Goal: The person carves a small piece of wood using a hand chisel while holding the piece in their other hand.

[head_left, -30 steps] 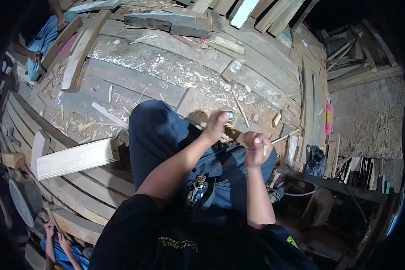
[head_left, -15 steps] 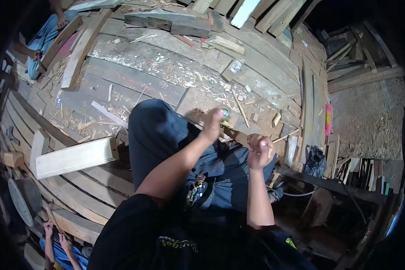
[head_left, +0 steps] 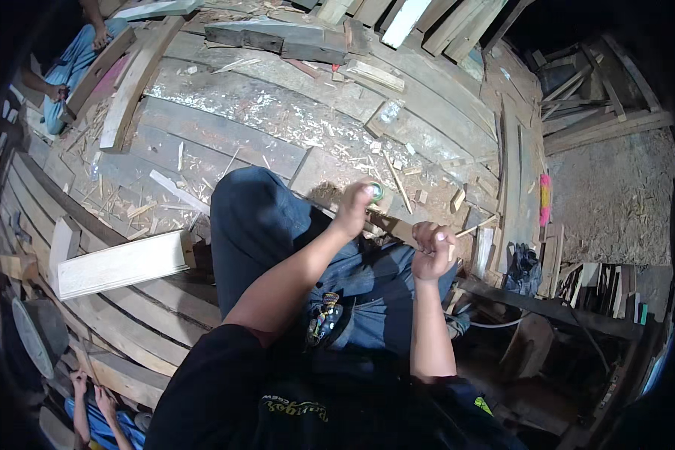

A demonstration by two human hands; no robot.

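Observation:
My left hand (head_left: pixel 350 211) is closed, its fingers curled beside a round green-rimmed object (head_left: pixel 376 192) that looks partly covered by them. From there a flat brown strip (head_left: pixel 392 226) slants down to my right hand (head_left: pixel 433 251). That hand is a fist around the strip's near end, and a pale bit of wood shows at its edge. Whether the strip is wood or a blade cannot be made out. A thin stick (head_left: pixel 478 225) reaches out to the right from behind the right fist; its contact with the hand is unclear. Both hands are over my bent legs (head_left: pixel 251 217).
Wood shavings and offcuts litter the plank floor (head_left: pixel 217 124). A pale moulded board (head_left: pixel 124 264) lies at my left. Long beams (head_left: pixel 142 82) and stacked planks (head_left: pixel 465 30) stand farther off. One person's hands (head_left: pixel 101 37) show at upper left, another's (head_left: pixel 90 390) at lower left.
The whole view has shifted very slightly to the left. Both hands keep nearly the same place and grip, with the brown strip still between them.

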